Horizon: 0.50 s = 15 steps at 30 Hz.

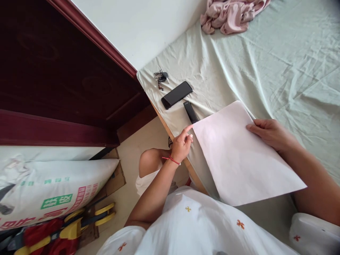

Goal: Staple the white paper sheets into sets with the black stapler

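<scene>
A blank white sheet of paper (pixel 244 156) is held up over the bed's near edge, slightly bowed. My right hand (pixel 271 132) grips its right side, the thumb on top and the other fingers mostly hidden behind. At the sheet's left corner, the outstretched index finger of my left hand (pixel 182 145) touches the edge. The left thumb stands apart from that finger, and the remaining fingers are partly curled. A red string bracelet (pixel 171 160) circles my left wrist. Just beyond the left fingertip lies a small black device (pixel 190 112), close to the paper's edge.
On the pale green bedsheet (pixel 297 71) rest a black phone (pixel 176 94) and a bunch of keys (pixel 162 77). Crumpled pink cloth (pixel 231 16) lies farther back. A dark red wooden panel (pixel 66 63) stands left, above a printed white sack (pixel 58 187) and a yellow-wheeled object (pixel 71 226).
</scene>
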Each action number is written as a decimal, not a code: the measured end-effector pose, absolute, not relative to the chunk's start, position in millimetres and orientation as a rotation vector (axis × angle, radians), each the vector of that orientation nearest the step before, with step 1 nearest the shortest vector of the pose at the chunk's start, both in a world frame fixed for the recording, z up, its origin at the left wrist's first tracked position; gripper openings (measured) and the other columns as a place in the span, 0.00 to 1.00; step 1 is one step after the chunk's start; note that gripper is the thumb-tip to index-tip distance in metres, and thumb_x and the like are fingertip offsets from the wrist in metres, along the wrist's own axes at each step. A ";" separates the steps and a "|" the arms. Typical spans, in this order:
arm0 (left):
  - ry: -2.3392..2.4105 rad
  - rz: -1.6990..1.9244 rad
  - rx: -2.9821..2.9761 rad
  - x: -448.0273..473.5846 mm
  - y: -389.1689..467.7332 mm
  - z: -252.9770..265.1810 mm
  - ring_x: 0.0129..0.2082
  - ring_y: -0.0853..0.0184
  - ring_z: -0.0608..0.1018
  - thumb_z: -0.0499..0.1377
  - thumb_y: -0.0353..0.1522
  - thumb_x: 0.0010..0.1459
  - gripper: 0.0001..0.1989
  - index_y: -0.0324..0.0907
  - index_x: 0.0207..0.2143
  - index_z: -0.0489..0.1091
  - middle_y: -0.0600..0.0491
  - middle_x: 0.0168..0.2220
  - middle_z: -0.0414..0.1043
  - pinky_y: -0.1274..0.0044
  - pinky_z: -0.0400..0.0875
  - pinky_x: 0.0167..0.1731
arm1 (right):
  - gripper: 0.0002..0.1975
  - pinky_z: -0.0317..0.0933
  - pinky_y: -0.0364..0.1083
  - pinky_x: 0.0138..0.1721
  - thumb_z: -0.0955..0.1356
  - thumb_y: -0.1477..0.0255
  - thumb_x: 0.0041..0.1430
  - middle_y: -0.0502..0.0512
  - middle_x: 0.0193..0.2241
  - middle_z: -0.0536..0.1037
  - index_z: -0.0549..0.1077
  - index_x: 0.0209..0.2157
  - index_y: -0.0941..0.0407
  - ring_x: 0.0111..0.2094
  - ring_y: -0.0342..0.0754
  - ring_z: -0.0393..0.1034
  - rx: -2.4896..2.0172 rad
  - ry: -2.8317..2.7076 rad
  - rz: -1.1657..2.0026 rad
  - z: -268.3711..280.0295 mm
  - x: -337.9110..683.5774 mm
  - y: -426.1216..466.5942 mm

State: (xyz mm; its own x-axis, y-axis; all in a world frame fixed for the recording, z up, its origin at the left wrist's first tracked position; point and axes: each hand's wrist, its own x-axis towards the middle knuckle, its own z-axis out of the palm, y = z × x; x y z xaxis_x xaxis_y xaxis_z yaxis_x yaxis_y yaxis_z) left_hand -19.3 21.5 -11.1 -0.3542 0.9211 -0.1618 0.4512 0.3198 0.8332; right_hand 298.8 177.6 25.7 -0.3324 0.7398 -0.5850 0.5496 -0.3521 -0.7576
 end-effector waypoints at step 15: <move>1.733 1.123 0.601 -12.7 39.0 12.6 0.15 0.80 0.59 0.68 0.44 0.63 0.17 0.39 0.37 0.73 0.59 0.25 0.70 0.81 0.51 0.17 | 0.20 0.69 0.43 0.19 0.80 0.51 0.55 0.54 0.28 0.84 0.81 0.34 0.54 0.22 0.49 0.76 -1.625 -1.444 2.038 28.7 303.5 174.2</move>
